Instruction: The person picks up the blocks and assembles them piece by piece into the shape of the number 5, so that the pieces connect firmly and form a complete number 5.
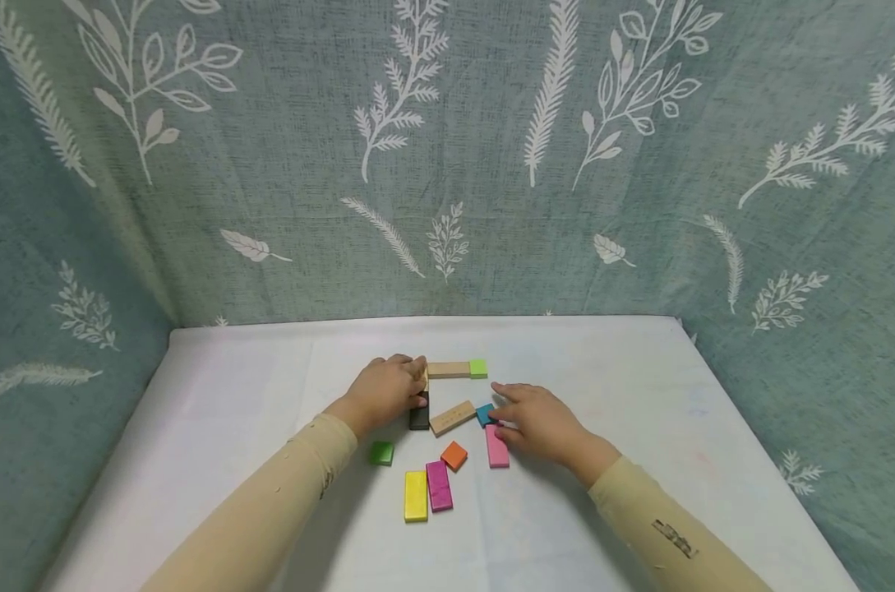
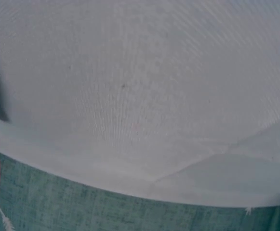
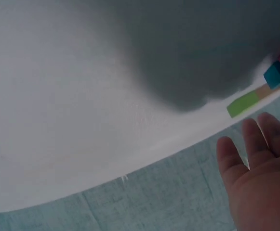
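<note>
In the head view my left hand (image 1: 389,390) bends its fingers and thumb about a light wooden block (image 1: 424,383), partly hidden under them. The thumb lies by the top of a black block (image 1: 419,417). To the right, a plain wooden block (image 1: 449,370) and a lime green block (image 1: 478,368) continue the line. My right hand (image 1: 539,421) has its fingers spread, touching a blue block (image 1: 484,415) and the top of a pink block (image 1: 497,450). A slanted wooden block (image 1: 453,418) with small marks lies between the hands.
Nearer me on the white tabletop (image 1: 232,395) lie a green block (image 1: 381,453), an orange block (image 1: 454,455), a yellow block (image 1: 416,496) and a magenta block (image 1: 440,486). Leaf-patterned green cloth (image 1: 477,247) stands behind the table and at both sides.
</note>
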Demonstrator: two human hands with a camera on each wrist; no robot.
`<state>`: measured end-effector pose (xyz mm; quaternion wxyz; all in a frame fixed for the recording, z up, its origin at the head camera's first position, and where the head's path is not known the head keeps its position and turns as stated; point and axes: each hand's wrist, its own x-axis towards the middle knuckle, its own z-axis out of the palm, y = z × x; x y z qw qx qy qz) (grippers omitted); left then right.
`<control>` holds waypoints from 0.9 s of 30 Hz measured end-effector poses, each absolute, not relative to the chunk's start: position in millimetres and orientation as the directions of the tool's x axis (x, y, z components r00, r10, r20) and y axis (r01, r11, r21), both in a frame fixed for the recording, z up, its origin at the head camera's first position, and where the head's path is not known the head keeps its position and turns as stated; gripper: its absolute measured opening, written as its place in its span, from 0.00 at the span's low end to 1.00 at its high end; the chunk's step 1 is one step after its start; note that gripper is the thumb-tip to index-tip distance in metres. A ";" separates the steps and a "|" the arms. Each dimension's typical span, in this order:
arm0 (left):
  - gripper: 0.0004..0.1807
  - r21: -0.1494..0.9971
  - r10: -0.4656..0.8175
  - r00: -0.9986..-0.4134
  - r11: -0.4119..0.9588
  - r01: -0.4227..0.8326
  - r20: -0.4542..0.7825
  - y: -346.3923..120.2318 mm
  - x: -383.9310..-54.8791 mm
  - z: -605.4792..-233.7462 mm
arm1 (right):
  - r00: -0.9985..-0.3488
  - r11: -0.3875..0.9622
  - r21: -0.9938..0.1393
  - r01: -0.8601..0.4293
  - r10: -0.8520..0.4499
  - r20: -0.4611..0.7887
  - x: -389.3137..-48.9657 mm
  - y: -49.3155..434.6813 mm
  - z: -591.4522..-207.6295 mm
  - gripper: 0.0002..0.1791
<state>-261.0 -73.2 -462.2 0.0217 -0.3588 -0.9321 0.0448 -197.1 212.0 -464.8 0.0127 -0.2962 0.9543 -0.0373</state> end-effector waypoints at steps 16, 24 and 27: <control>0.13 -0.064 0.649 -0.761 0.760 0.647 0.016 -58.6 -262.1 -452.9 | -0.835 0.837 -0.066 -0.544 -0.547 -0.056 -200.8 210.6 -461.9 0.21; 0.24 0.159 0.580 -0.801 0.786 0.598 0.145 -52.4 -207.6 -437.4 | -0.828 0.830 -0.087 -0.551 -0.557 -0.064 -200.5 212.1 -462.3 0.21; 0.29 0.260 0.554 -0.828 0.789 0.556 0.090 -50.3 -167.8 -437.6 | -0.835 0.836 -0.098 -0.540 -0.547 -0.061 -200.9 214.7 -462.1 0.22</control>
